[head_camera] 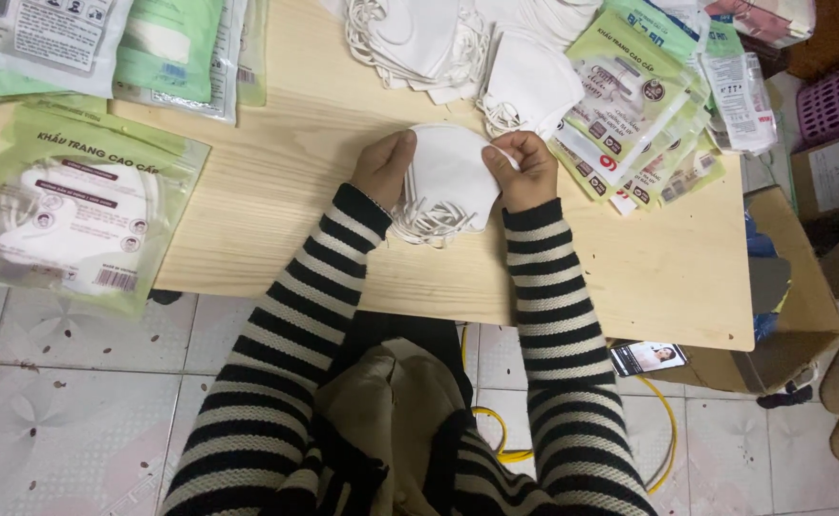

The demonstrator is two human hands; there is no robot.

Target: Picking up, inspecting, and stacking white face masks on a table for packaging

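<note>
Near the middle of the wooden table point(276, 191), toward its near edge, both hands grip a stack of white face masks point(450, 177). The left hand point(384, 167) pinches the stack's left side; the right hand point(523, 167) clamps its right side, fingers curled over the top. White ear loops point(429, 225) hang from the stack's lower edge, touching the table. At the far edge lies a loose pile of white masks point(419, 38), with another mask point(529, 86) just beside the right hand. Green packaged masks point(630, 105) fan toward the far right corner; a larger green packet point(75, 215) overhangs the left edge. A phone, probably, point(649, 357) lies below the right corner.
</note>
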